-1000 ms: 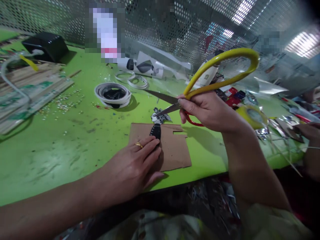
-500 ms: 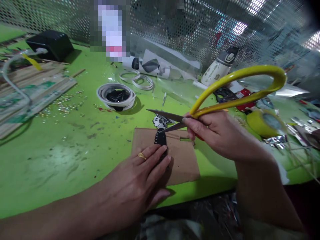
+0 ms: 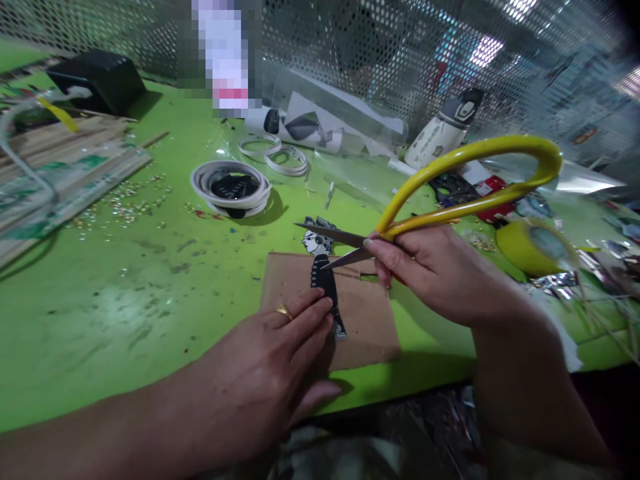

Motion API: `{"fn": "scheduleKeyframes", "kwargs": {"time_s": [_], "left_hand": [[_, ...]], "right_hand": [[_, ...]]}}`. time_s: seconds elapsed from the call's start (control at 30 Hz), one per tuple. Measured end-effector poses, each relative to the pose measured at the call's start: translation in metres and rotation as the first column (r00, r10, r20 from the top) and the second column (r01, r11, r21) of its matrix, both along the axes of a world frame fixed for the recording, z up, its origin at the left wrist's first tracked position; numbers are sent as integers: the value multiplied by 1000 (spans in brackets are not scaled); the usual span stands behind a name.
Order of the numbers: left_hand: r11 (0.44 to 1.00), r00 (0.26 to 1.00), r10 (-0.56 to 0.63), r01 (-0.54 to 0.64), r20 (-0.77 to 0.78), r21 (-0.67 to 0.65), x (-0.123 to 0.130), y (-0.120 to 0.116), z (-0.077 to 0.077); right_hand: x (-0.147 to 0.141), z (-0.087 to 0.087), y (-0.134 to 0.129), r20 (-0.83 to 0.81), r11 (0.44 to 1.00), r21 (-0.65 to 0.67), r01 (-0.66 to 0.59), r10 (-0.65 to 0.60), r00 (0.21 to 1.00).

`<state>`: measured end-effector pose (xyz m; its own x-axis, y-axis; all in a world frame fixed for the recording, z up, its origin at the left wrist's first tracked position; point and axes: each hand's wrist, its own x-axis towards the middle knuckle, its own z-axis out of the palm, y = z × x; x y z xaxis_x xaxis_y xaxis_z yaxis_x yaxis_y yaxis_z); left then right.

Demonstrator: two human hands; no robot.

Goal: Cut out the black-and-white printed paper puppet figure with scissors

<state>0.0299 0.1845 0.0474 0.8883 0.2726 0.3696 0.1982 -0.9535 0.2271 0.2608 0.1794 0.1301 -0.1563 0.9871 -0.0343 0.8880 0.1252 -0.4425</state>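
A flat black-and-white cutout figure (image 3: 325,277), with a head in profile and a dark body, lies on a brown cardboard piece (image 3: 370,327). My left hand (image 3: 280,353), with a gold ring on one finger, lies flat with its fingertips on the figure's body. In my right hand (image 3: 425,267) is a pair of yellow-handled scissors (image 3: 470,150), its fingers closed round the lower handle. The parted blades point left over the figure's head and chest. I cannot tell whether the blades touch it.
White coiled rings (image 3: 200,190) with black pieces inside sit beyond the cardboard. Wooden strips (image 3: 90,167) and a black box (image 3: 97,80) stand at left. At right are a yellow tape roll (image 3: 535,247) and scattered tools. A white bottle (image 3: 440,130) stands near the mesh screen (image 3: 320,40).
My left fingers have shifted slightly left, so the figure's lower end now shows. The figure's head sits a little further left. The scissors have barely moved.
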Motion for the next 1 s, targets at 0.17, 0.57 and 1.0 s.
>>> {"fn": "scheduleKeyframes", "kwargs": {"time_s": [0.17, 0.57, 1.0], "left_hand": [[1000, 1000, 6, -6, -12, 18, 1, 1, -2], [1000, 1000, -13, 13, -2, 24, 2, 2, -2], [1000, 1000, -10, 10, 15, 3, 3, 2, -1]], "right_hand": [[1, -1, -1, 5, 1000, 12, -5, 5, 1000], [0, -1, 1, 26, 1000, 26, 4, -5, 1000], [-1, 0, -1, 60, 999, 34, 6, -8, 998]]}}
